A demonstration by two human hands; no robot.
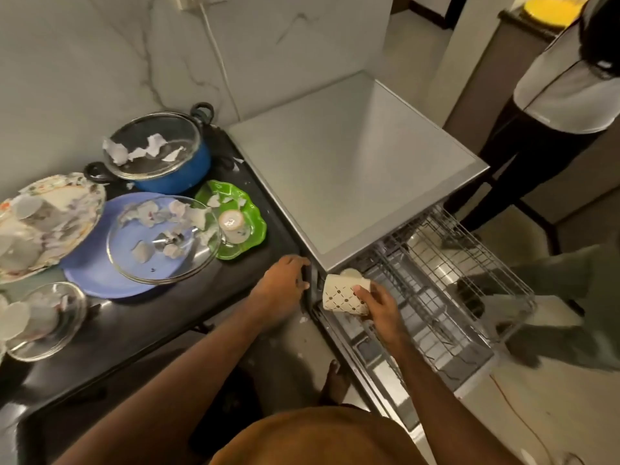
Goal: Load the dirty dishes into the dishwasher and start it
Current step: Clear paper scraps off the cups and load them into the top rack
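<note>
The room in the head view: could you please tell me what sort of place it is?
Probably a home kitchen: an open dishwasher with its wire rack pulled out, and a blue pot and dirty plates on a dark counter.

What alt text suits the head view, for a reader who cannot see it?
A person's right hand holds a cream patterned cup, tilted, at the pulled-out wire rack of a steel dishwasher. The left hand rests at the edge of a black counter with dirty plates, glass lids and a blue pot.
</note>
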